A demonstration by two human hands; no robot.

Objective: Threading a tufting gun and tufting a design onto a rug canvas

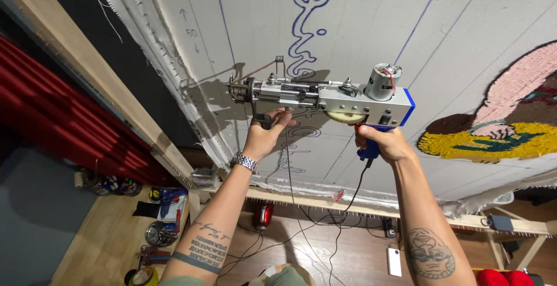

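Both hands grip a metal tufting gun (325, 97) with blue housing: left hand (266, 132) fingers wrapped around its front handle, right hand (384, 142) clenched on the blue grip, against white woven cloth (464, 42).

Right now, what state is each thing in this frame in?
Tufting gun: held up sideways against the cloth, cord hanging down.
Left hand: closed on the gun's front grip.
Right hand: closed on the blue rear handle.
Backing cloth: stretched on the wooden frame, partly tufted at right, blue outlines bare.
Wristwatch: worn on the left wrist.
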